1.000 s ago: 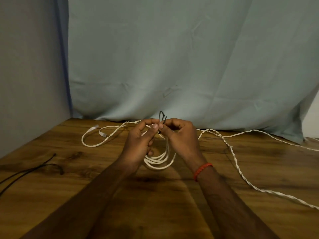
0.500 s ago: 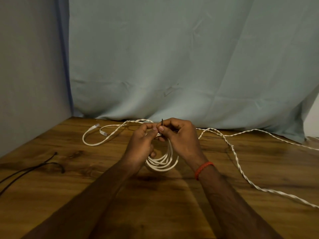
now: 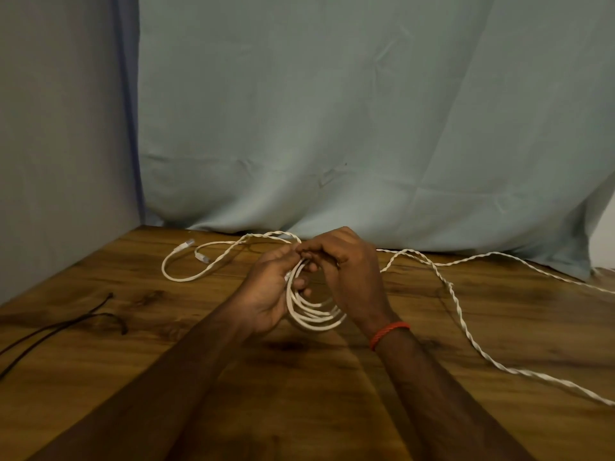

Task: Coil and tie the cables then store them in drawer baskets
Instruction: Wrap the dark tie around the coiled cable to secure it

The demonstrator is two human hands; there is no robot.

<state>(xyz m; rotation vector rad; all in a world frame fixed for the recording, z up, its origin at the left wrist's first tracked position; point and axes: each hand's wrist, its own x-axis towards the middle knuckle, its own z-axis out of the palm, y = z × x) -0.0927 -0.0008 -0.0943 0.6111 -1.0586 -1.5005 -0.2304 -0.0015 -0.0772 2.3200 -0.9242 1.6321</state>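
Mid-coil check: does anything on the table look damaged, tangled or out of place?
Nothing looks damaged or spilled. The white coil is gripped by the left hand and right hand. Loose ends only: the twisted white cable sprawls uncoiled across the wooden table to the right, and a black cable runs out of view at left.

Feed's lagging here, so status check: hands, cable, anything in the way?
Left hand, right hand both gripping white coil at its top. No tie visible. Twisted white cable loose across table beside them.
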